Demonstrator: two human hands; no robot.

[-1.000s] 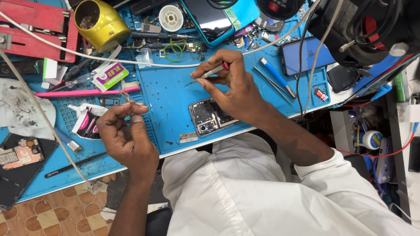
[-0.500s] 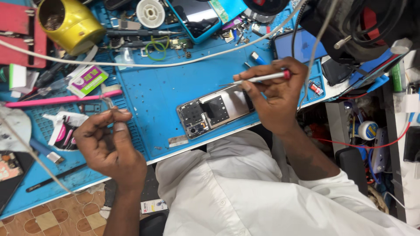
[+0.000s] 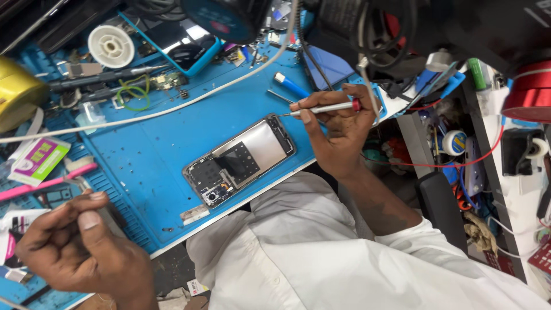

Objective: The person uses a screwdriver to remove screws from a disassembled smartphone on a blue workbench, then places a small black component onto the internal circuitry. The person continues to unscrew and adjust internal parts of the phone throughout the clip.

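Matt blue rubbery mat (image 3: 149,143), shiny metal phone shield (image 3: 261,143), glossy steel screwdriver (image 3: 321,109).

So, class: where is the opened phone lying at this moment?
In the head view, the opened phone lies on the blue mat near its front edge, just left of the right hand holding a screwdriver.

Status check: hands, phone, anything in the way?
Right hand grips screwdriver, tip at opened phone. Left hand pinched shut, off the phone. White cable clear.

Cluttered blue workbench mat (image 3: 155,143), white shelving (image 3: 516,189) at right, possibly tiled floor below
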